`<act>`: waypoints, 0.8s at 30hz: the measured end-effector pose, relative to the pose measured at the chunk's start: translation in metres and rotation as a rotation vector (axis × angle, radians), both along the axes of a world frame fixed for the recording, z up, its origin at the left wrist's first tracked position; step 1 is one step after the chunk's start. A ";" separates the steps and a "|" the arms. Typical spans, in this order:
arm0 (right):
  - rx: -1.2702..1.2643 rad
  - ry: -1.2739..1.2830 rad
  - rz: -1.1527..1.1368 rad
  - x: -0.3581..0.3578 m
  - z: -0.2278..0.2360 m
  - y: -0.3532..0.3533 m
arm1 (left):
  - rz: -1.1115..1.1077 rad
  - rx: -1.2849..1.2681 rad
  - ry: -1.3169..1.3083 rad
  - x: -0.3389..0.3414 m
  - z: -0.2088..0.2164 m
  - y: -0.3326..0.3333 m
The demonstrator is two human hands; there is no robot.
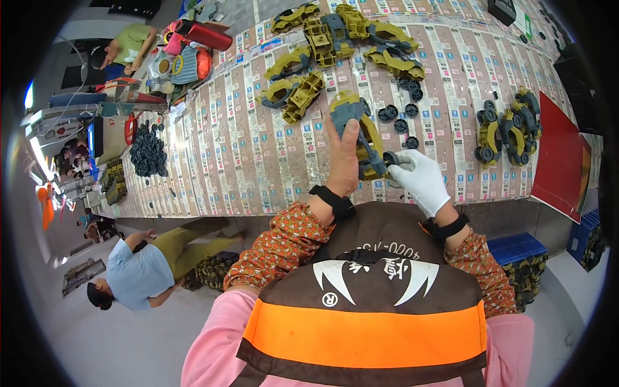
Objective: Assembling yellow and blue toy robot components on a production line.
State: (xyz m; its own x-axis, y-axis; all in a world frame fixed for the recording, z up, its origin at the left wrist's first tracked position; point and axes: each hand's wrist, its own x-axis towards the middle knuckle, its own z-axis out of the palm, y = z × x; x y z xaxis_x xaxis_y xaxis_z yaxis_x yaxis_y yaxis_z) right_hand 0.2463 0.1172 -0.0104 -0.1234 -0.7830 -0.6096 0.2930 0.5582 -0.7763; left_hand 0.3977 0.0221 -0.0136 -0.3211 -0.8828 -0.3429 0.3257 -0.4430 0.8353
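Observation:
My bare left hand (pixel 346 155) grips a toy car body (pixel 369 149) in olive and grey plastic, tilted above the near half of the table. The thumb lies along its upper face. At the body's near end, my white-gloved right hand (pixel 419 180) pinches a small black wheel (pixel 390 158) against its side. Whether the wheel sits on an axle is hidden by the fingers. Several loose black wheels (pixel 401 125) lie just beyond the right hand. Farther back, more olive and grey car bodies (pixel 335 35) without visible wheels form a loose cluster.
Cars with wheels (pixel 516 129) stand at the right beside a red board (pixel 561 158). A heap of dark wheels (pixel 148 151) lies left on the patterned table (pixel 225 148). A red bottle (pixel 205 35) is at the back left. Two other people are on the left; a blue crate (pixel 516 248) stands below right.

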 end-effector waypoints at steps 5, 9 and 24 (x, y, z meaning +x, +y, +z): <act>-0.185 0.571 0.227 0.004 0.008 0.004 | 0.012 -0.134 -0.081 -0.001 0.002 0.001; -0.242 0.639 0.189 0.011 0.016 0.010 | 0.064 -0.184 -0.076 -0.004 -0.003 0.003; -0.254 0.720 0.259 0.004 0.017 0.016 | -0.077 -0.240 -0.098 -0.026 0.009 0.011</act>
State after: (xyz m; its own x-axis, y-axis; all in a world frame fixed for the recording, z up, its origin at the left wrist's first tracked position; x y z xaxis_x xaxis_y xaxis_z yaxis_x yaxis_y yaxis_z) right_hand 0.2507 0.1336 0.0064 -0.2134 -0.9447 -0.2490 -0.4426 0.3207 -0.8374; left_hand 0.3712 0.0327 -0.0043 -0.3664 -0.9167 -0.1593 0.2113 -0.2487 0.9452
